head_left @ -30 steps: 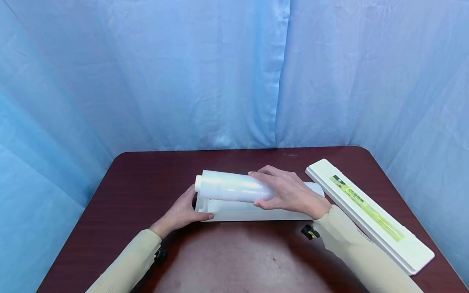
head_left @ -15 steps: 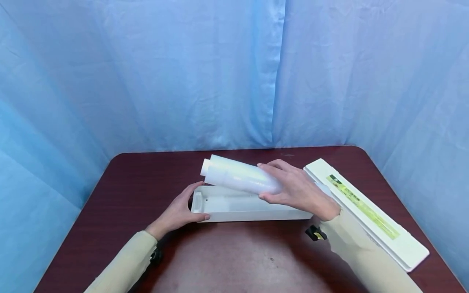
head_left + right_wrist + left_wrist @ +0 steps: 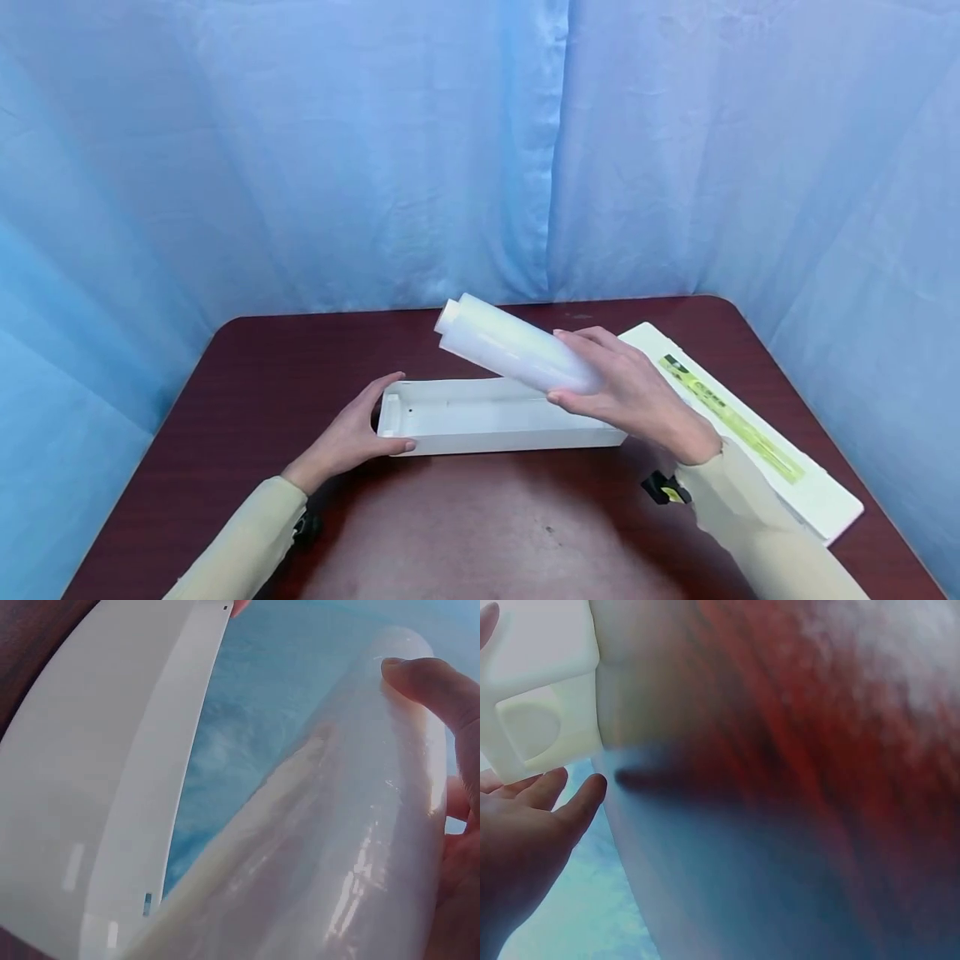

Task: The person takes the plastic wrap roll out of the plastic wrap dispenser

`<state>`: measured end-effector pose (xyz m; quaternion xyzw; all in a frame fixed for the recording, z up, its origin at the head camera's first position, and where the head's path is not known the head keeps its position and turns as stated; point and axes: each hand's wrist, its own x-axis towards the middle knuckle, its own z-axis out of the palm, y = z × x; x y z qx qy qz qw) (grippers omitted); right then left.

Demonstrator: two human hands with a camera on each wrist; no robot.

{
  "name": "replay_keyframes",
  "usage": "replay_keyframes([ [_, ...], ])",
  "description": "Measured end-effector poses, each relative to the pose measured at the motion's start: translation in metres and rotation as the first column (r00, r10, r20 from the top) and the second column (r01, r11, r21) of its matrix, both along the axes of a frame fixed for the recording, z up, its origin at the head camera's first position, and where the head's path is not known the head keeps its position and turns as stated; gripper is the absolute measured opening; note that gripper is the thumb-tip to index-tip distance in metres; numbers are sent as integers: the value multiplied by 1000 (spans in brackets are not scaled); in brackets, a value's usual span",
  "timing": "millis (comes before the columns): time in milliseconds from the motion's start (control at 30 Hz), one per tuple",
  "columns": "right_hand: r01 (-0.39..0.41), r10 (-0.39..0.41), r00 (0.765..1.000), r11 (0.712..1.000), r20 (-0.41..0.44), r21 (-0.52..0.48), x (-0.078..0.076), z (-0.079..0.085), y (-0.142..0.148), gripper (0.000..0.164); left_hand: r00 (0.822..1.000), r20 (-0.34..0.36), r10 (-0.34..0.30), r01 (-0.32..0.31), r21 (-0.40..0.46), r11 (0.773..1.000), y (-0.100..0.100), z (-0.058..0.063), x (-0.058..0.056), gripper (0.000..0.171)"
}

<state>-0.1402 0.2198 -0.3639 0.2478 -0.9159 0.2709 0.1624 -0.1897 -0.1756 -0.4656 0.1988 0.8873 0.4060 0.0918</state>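
My right hand (image 3: 641, 396) grips a roll of cling film (image 3: 517, 343), thumb on its near side and fingers on its far side. The roll hangs tilted over the long white plastic dispenser box (image 3: 510, 441), its left end higher, with a white core poking out there. Clear shiny film fills much of the right wrist view on the roll (image 3: 330, 817). My left hand (image 3: 348, 433) holds the left end of the open-topped box, thumb on the front wall and fingers at the back corner. In the left wrist view the box end (image 3: 532, 652) shows a rounded recess.
A long white lid (image 3: 750, 425) with a green and yellow label lies slantwise on the right of the dark red table (image 3: 285, 367), partly behind the right forearm. Blue curtains (image 3: 375, 150) hang around the table's back and sides.
My right hand has lifted the roll up out of the box and to the right, tilting it more steeply. The box interior now shows. My left hand has kept its hold on the box end.
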Motion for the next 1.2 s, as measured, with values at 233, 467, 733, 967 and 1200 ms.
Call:
replay_keyframes([
  [233, 50, -50, 999, 998, -3, -29, 9, -3, 11, 75, 1000, 5, 2, -2, -10, 1000, -8, 1, -1, 104],
  [467, 92, -92, 996, 994, -3, -56, 13, -8, 25, 72, 1000, 17, 7, -6, -13, 1000, -14, 2, -2, 104],
  [733, 194, -189, 980, 977, 65, -85, 18, -16, 40, 62, 999, 36, 11, -10, -24, 1000, -18, 2, -4, 104],
  [967, 253, -248, 966, 966, 78, -55, 23, -22, 56, 64, 999, 44, 10, -9, -17, 1000, -20, 2, -4, 105],
  [1200, 325, -318, 939, 945, 133, -30, 30, -24, 71, 68, 999, 51, 20, -19, -26, 999, -21, 1, -5, 105],
])
